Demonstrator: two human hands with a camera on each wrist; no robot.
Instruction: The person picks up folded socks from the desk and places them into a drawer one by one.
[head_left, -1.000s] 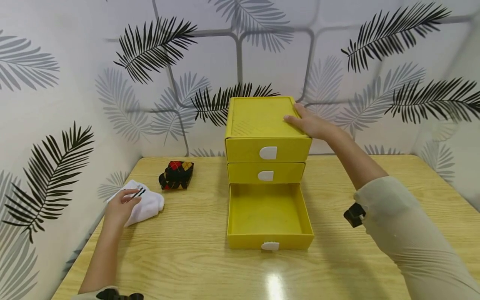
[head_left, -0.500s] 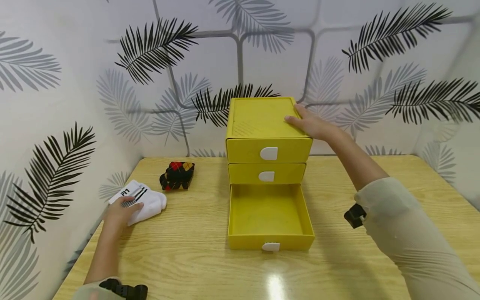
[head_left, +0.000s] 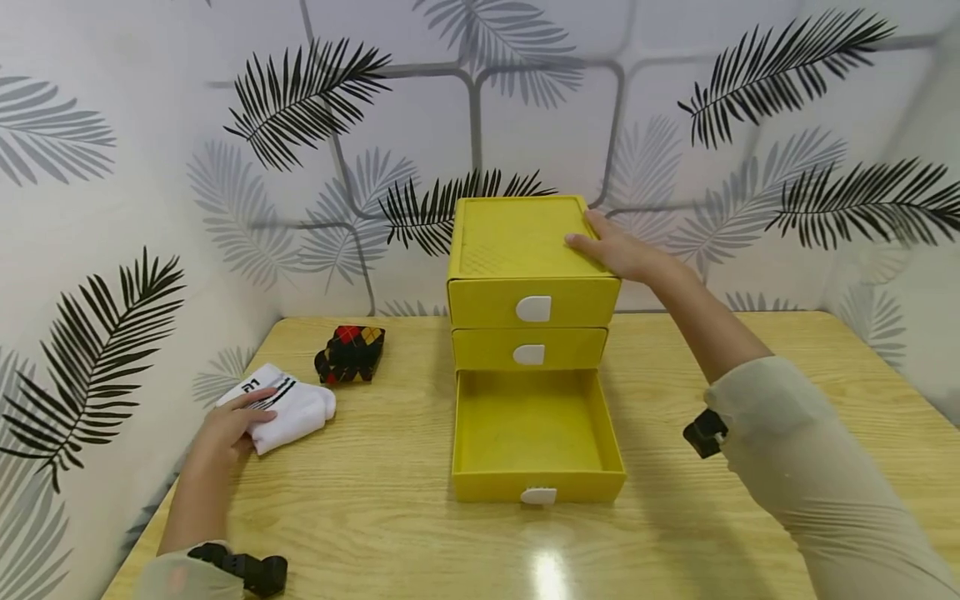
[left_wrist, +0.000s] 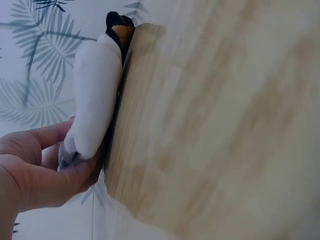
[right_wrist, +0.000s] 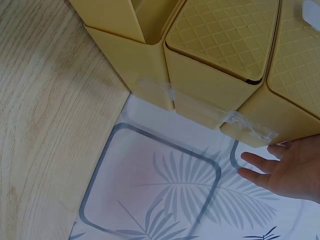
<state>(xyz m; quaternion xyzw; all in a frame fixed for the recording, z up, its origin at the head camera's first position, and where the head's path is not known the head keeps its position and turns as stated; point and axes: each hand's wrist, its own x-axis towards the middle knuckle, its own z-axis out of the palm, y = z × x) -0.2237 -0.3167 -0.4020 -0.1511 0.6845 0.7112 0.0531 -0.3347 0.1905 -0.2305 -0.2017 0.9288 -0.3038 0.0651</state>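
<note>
At the table's left side lies a folded white pair of socks (head_left: 296, 415) with black stripes and lettering. My left hand (head_left: 228, 421) holds its near end, fingers on top. In the left wrist view, the thumb and fingers of that hand (left_wrist: 47, 172) go round the end of the white socks (left_wrist: 97, 95). My right hand (head_left: 618, 248) rests on the top right edge of a yellow drawer unit (head_left: 517, 242), fingers extended. The unit's bottom drawer (head_left: 538, 486) is pulled out with nothing inside; the two drawers above are closed.
A folded black argyle pair of socks (head_left: 351, 354) with red and yellow diamonds lies behind the white pair. Leaf-patterned walls (head_left: 540, 125) bound the wooden table (head_left: 360, 517) at the back and left. Clear tape (right_wrist: 235, 120) runs along the unit's side.
My left hand has shifted slightly on the white socks, and more of their lettering and stripes shows. The right hand stays on the drawer unit.
</note>
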